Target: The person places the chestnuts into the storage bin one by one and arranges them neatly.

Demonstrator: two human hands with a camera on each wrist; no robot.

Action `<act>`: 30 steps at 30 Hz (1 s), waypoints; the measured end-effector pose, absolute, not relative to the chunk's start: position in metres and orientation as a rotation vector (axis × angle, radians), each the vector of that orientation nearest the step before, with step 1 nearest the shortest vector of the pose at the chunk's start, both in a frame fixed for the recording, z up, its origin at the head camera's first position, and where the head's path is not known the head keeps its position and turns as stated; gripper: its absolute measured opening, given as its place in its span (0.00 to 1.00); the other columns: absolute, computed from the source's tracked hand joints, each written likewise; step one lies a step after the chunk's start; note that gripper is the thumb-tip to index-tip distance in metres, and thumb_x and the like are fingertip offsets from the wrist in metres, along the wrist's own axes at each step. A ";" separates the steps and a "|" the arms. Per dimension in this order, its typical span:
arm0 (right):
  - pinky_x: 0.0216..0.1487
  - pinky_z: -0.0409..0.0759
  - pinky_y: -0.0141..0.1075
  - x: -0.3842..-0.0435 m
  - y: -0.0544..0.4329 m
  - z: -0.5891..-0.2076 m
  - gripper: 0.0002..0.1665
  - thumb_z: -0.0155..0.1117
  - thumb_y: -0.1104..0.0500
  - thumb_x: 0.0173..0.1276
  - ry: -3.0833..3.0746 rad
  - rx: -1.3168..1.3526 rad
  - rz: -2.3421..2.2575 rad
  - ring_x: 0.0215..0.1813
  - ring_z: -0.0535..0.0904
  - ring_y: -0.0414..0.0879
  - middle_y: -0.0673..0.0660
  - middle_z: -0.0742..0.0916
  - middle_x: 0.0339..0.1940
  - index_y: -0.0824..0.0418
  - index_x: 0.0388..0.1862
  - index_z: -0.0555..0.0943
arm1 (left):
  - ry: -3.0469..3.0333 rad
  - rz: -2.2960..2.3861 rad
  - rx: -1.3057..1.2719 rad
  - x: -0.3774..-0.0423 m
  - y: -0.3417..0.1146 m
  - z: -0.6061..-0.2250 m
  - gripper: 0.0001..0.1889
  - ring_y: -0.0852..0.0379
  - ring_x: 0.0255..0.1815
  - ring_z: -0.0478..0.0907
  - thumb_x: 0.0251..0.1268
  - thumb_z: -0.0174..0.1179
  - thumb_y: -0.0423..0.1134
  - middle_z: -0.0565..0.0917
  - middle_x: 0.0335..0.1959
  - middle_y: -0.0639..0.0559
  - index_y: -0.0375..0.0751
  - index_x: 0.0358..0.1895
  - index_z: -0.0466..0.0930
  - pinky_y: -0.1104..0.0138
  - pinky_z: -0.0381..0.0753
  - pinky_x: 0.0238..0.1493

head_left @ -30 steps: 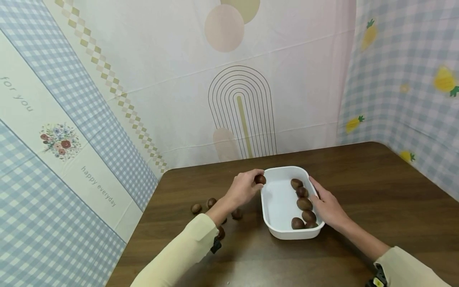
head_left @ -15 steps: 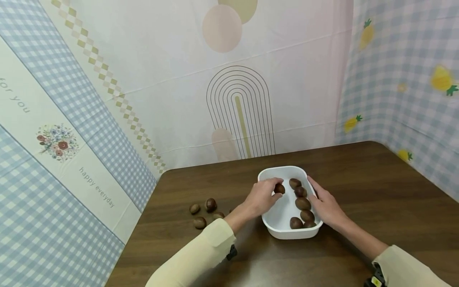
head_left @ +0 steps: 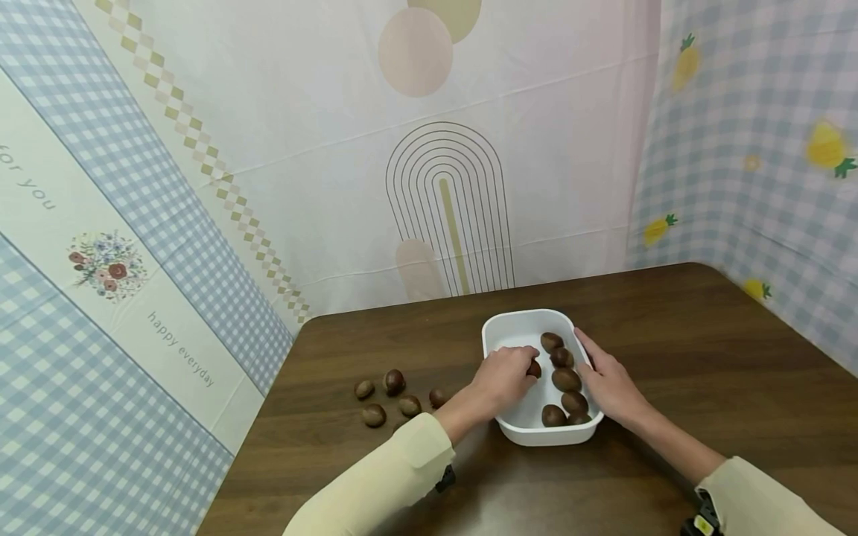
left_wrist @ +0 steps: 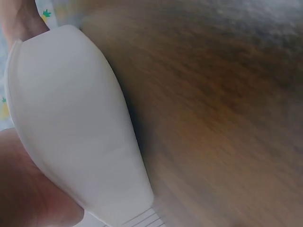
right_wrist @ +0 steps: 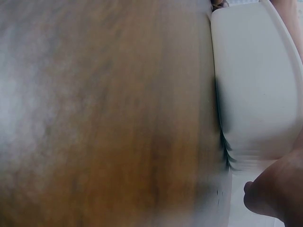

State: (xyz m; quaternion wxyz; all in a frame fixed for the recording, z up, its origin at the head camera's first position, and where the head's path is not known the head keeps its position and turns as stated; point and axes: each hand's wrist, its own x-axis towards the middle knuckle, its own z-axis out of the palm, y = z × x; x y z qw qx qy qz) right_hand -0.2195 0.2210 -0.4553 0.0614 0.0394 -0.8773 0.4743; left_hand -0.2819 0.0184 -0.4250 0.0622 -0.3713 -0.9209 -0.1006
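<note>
A white rectangular container (head_left: 546,438) stands upright on the table, with several brown chestnuts (head_left: 566,380) in a line along its right wall. Over its left side reaches my left hand (head_left: 508,378), pinching a chestnut (head_left: 534,368) inside the container, low near the middle. My right hand (head_left: 613,387) holds the container's right wall, thumb at the rim. The left wrist view has the outer wall of the container (left_wrist: 71,109) beside part of my left hand (left_wrist: 33,189); its fingertips are hidden there. My right hand (right_wrist: 279,189) shows at the lower right of the right wrist view.
Several loose chestnuts (head_left: 394,382) lie left of the container on the dark wooden table (head_left: 348,476), some partly behind the left forearm. A patterned cloth (head_left: 322,186) hangs behind the table's far edge.
My left hand has carried the chestnut from over the container's left rim inward, then down and right toward the row. The right hand has stayed on the right wall.
</note>
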 end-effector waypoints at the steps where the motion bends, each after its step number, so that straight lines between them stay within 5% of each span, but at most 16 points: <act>1: 0.69 0.69 0.67 -0.220 0.221 -0.455 0.37 0.41 0.62 0.86 -2.653 0.121 1.435 0.79 0.62 0.74 0.78 0.61 0.82 0.63 0.89 0.47 | -2.786 -0.284 -1.130 -0.281 0.019 -0.425 0.07 0.66 0.36 0.81 0.72 0.71 0.39 0.87 0.36 0.61 0.47 0.49 0.86 0.72 0.80 0.39; 12: 0.65 0.72 0.66 -0.219 0.221 -0.455 0.38 0.42 0.63 0.84 -2.649 0.134 1.403 0.76 0.65 0.73 0.79 0.62 0.81 0.65 0.88 0.48 | -2.840 -0.245 -1.219 -0.271 0.027 -0.425 0.05 0.66 0.30 0.78 0.73 0.69 0.42 0.81 0.26 0.66 0.52 0.36 0.84 0.70 0.77 0.35; 17: 0.63 0.74 0.65 -0.219 0.221 -0.455 0.38 0.43 0.64 0.84 -2.655 0.128 1.402 0.75 0.66 0.73 0.79 0.62 0.81 0.65 0.88 0.48 | -2.891 -0.266 -1.210 -0.266 0.030 -0.426 0.03 0.66 0.31 0.78 0.72 0.71 0.43 0.81 0.27 0.66 0.52 0.43 0.87 0.71 0.76 0.36; 30: 0.62 0.76 0.64 -0.219 0.220 -0.454 0.38 0.43 0.64 0.84 -2.667 0.115 1.392 0.75 0.66 0.73 0.79 0.62 0.81 0.65 0.88 0.48 | -2.912 -0.329 -1.206 -0.264 0.029 -0.422 0.15 0.66 0.44 0.84 0.72 0.72 0.45 0.90 0.44 0.64 0.50 0.58 0.88 0.72 0.80 0.48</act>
